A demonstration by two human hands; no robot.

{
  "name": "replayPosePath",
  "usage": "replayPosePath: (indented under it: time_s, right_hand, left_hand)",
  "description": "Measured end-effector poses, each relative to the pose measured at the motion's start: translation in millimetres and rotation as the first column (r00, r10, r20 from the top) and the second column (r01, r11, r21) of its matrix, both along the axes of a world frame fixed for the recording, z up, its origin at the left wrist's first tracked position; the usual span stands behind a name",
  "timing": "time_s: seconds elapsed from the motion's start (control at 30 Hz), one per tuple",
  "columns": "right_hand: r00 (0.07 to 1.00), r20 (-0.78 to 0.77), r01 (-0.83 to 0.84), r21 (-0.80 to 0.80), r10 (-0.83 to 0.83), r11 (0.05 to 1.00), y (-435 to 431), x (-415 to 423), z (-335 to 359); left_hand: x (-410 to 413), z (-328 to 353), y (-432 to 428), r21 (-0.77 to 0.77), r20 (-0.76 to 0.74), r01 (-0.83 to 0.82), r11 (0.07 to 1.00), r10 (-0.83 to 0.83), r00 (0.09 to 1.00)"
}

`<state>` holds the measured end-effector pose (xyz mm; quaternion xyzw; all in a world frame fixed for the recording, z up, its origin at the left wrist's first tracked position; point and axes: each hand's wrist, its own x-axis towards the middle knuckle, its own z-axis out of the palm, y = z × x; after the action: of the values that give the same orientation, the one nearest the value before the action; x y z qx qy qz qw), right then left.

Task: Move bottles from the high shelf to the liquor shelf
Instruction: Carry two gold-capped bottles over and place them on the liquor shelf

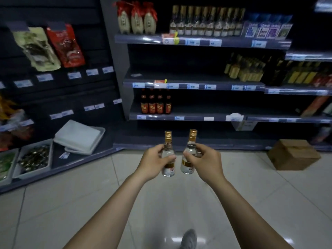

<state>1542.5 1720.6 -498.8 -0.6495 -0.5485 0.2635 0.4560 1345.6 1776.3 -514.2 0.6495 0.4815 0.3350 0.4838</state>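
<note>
Person facing the shelving, both arms extended. The left hand (154, 159) grips the left bottle (168, 136), small and clear with a gold cap; the right hand (203, 159) grips the right bottle (187, 167), its twin. Fingers curl round each body. The bottles sit between the hands, close together and seemingly not touching. Above and beyond the hands, a row of similar bottles (206, 22) lines the top shelf (197, 41). A cardboard box (292, 153) lies right of the right hand
</note>
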Motion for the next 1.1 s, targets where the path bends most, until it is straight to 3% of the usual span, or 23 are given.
replayPosePath:
  time_s: [0.27,0.77,1.1]
  right_hand:
    - [0.998,-0.049,-0.039,0.008,0.039,0.999,167.8,134.7,23.0]
    - [0.999,0.015,-0.04,0.145,0.038,0.989,477.3,276.7,62.9]
    - [0.995,0.097,0.0,0.291,-0.029,0.957,600.6,370.9,129.6]
  left_hand:
    - [126.4,31.0,163.6,0.03,0.029,-0.016,0.999,0.015,0.999]
    - [268.9,67.7,471.4,0.16,0.087,-0.063,0.985,0.049,0.995]
    - [366.4,146.8,609.3,0.278,0.164,-0.067,0.958,0.022,0.986]
